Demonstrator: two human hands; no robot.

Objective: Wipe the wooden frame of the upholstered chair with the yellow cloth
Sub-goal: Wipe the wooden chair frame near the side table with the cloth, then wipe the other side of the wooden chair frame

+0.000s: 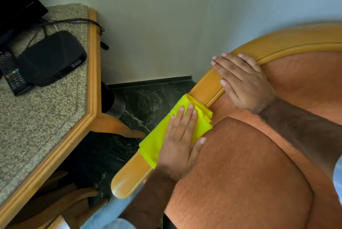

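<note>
The upholstered chair has orange cushions (240,173) and a light wooden frame (129,177) that curves from the armrest tip up around the backrest. A folded yellow cloth (157,141) is draped over the armrest section of the frame. My left hand (181,141) presses flat on the cloth, fingers pointing up along the rail, thumb on the cushion side. Further up the rail, my right hand (242,82) lies over the bend of the frame with its fingers draped across the wood.
A granite-topped table with a wooden edge (92,80) stands close to the left of the chair. It carries a black set-top box (51,58), a remote (13,75), a cable and a screen (14,1). Dark floor (148,99) shows in between; a pale wall stands behind.
</note>
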